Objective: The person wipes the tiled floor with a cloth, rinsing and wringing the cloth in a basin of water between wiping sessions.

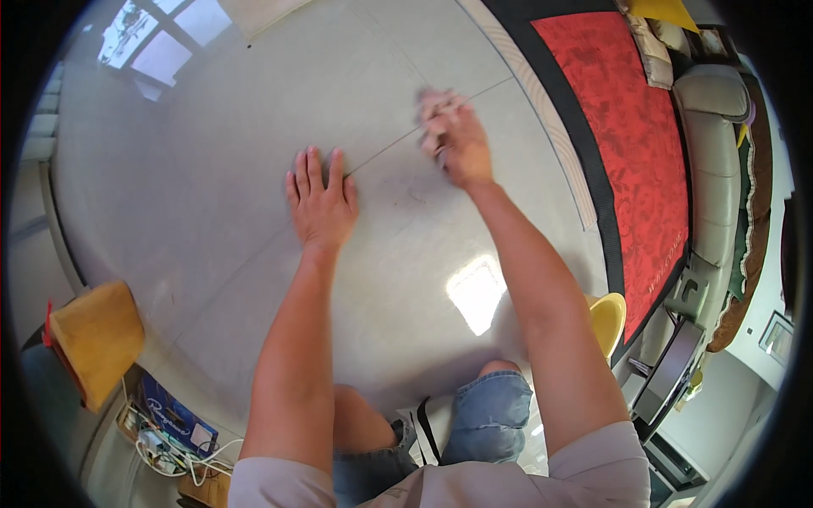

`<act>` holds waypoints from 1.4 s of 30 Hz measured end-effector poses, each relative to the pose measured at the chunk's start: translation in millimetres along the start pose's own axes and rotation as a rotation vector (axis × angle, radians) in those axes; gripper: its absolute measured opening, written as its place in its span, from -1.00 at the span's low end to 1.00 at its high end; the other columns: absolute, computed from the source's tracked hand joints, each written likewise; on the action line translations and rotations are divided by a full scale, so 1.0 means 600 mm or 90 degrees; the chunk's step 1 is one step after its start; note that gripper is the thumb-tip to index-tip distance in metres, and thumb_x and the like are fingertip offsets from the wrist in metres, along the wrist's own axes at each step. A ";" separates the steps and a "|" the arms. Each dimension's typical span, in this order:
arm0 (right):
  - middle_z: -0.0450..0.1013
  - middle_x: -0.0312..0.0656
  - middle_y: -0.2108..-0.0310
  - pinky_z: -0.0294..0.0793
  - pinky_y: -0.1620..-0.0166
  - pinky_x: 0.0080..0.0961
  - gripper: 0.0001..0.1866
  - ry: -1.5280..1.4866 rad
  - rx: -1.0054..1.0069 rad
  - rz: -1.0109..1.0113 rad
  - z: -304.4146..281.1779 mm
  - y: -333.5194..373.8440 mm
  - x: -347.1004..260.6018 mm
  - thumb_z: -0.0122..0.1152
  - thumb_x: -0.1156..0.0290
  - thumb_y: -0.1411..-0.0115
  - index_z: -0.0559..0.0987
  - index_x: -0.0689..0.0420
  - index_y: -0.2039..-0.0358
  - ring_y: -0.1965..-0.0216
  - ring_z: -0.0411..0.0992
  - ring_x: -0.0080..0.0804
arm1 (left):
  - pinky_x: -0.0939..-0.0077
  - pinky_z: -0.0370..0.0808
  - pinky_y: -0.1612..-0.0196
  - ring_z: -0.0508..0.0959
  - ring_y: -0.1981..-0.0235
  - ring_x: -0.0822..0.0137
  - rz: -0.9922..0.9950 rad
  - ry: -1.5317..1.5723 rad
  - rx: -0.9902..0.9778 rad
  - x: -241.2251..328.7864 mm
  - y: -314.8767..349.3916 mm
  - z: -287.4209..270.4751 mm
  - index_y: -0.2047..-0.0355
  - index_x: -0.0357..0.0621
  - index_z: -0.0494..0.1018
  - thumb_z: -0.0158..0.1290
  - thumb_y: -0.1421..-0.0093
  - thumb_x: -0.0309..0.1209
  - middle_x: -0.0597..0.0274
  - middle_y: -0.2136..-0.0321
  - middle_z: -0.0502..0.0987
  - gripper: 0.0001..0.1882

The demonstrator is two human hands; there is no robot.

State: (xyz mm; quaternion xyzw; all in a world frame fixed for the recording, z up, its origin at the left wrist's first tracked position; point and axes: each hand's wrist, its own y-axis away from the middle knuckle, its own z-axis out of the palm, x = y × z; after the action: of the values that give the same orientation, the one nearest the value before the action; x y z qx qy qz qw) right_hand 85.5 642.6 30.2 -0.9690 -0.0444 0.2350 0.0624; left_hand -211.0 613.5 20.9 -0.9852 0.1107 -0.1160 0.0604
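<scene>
My left hand [324, 203] lies flat on a glossy light-grey tiled floor [254, 127], palm down with its fingers spread. It holds nothing. Farther out and to the right, my right hand [470, 148] is smeared by motion. Its fingers curl round a crumpled, pinkish-grey, cloth-like wad [434, 103], pressed low against the floor beside a thin tile joint. Blur hides the wad's exact kind, and a small dark part shows under the hand. Faint dark smudges [411, 200] mark the floor between my two hands.
A red mat with a black border [610, 110] runs along the right, with a grey sofa [711, 161] beyond it. A yellow bowl-like container [607, 324] stands beside my right forearm. At lower left are a yellow-brown padded seat [100, 334], a blue box [174, 415] and tangled white cables [182, 461].
</scene>
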 end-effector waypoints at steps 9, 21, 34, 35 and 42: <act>0.24 -0.05 -0.49 0.17 -0.54 -0.16 -0.35 0.101 -0.109 -0.105 -0.105 0.172 0.141 0.35 0.40 -0.25 0.47 -0.08 -0.38 -0.53 0.14 0.04 | -0.10 0.05 -0.53 0.19 -0.52 0.00 0.019 0.036 0.049 0.024 -0.002 -0.001 -0.39 0.20 0.44 -0.02 -0.47 -0.12 0.01 -0.47 0.30 -0.49; 0.44 -0.10 -0.30 0.30 -0.38 -0.10 -0.66 -0.261 -0.200 0.056 -0.049 0.220 -0.024 0.06 0.34 -0.47 0.50 0.00 -0.21 -0.33 0.35 -0.01 | -0.03 0.18 -0.51 0.31 -0.45 -0.04 0.115 0.370 0.041 -0.078 0.029 0.000 -0.31 -0.06 0.49 0.06 -0.41 -0.41 0.00 -0.37 0.42 -0.54; -0.07 0.01 -0.63 -0.21 -0.59 0.12 -0.22 0.158 0.038 0.230 0.062 0.415 -0.169 0.06 0.13 -0.44 0.09 -0.02 -0.60 -0.62 -0.17 0.24 | -0.01 0.21 -0.48 0.28 -0.46 -0.10 0.134 0.083 0.054 -0.113 0.268 -0.065 -0.33 -0.05 0.48 -0.03 -0.49 -0.33 -0.03 -0.37 0.40 -0.56; -0.06 0.01 -0.63 -0.23 -0.60 0.11 -0.23 0.105 0.056 0.232 0.083 0.377 -0.207 0.05 0.13 -0.45 0.11 -0.01 -0.59 -0.63 -0.18 0.20 | 0.00 0.22 -0.48 0.29 -0.46 -0.09 0.137 0.087 0.064 -0.110 0.268 -0.065 -0.32 -0.04 0.49 -0.04 -0.49 -0.31 -0.02 -0.37 0.40 -0.56; 0.43 -0.04 -0.34 0.29 -0.42 -0.04 -0.53 -0.179 0.057 0.067 0.090 0.260 -0.237 0.07 0.20 -0.46 0.52 0.10 -0.29 -0.36 0.39 -0.09 | 0.02 0.22 -0.46 0.30 -0.45 -0.04 0.154 0.092 0.079 -0.115 0.260 -0.040 -0.31 0.01 0.51 0.00 -0.48 -0.28 0.05 -0.39 0.39 -0.56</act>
State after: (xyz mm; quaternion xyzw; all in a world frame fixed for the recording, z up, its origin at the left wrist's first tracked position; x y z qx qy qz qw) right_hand -56.8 477.5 24.5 -0.9237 0.0085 0.3733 0.0863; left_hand -314.2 476.5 6.9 -0.9481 0.2256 -0.1848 0.1266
